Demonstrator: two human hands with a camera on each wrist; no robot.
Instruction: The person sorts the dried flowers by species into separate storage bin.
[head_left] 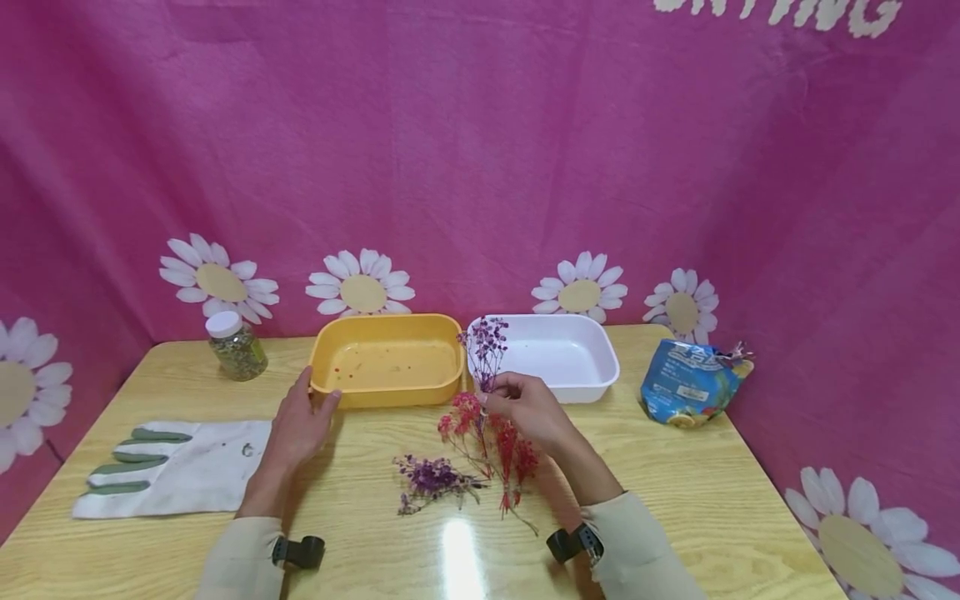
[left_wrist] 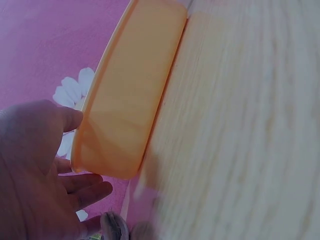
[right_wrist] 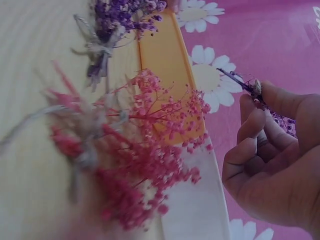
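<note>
Pinched between the thumb and fingers of my right hand (head_left: 531,408) is a small purple dried-flower bunch (head_left: 487,342), upright before the white basin in the head view. Its stem end shows at the fingertips in the right wrist view. My left hand (head_left: 298,429) holds the near left corner of the yellow basin (head_left: 386,397), thumb against the rim (left_wrist: 82,125) and the lower fingers loose beside it. Red dried-flower bunches (right_wrist: 145,155), tied with string, lie on the table below my right hand. Another tied purple bunch (head_left: 431,479) lies to their left.
The white basin (head_left: 577,392) stands right of the yellow one, which has small bits on its floor. A blue bag (head_left: 686,383) is at the right. A lidded jar (head_left: 238,350) and a white-green glove (head_left: 187,467) are at the left. A pink curtain hangs behind the table.
</note>
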